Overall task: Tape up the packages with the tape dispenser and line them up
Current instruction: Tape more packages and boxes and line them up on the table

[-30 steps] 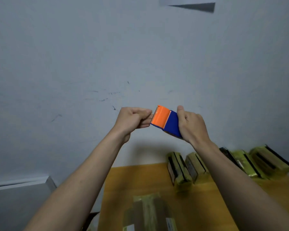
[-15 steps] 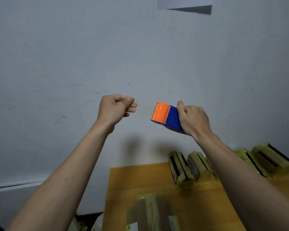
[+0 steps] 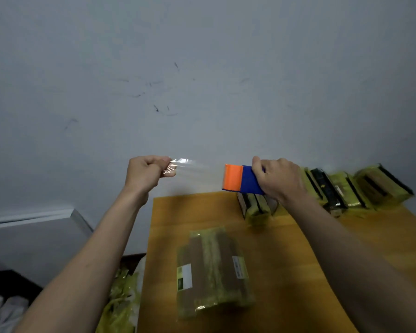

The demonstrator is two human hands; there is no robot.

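Fingers of the left hand (image 3: 144,175) curl inward and pinch the free end of a clear tape strip (image 3: 190,164) between thumb and forefinger. Fingers of the right hand (image 3: 277,180) wrap around the blue body of the tape dispenser (image 3: 240,180), whose orange front end points toward the left hand. The strip spans the gap between the two hands, held in the air above the far edge of the wooden table (image 3: 286,272). One flat package (image 3: 211,270), wrapped in yellowish film, lies on the table below the dispenser, nearer the viewer. A row of packages (image 3: 346,188) stands on edge along the table's far side, to the right of the dispenser and partly hidden by the right forearm. A grey wall (image 3: 202,68) rises behind the table.
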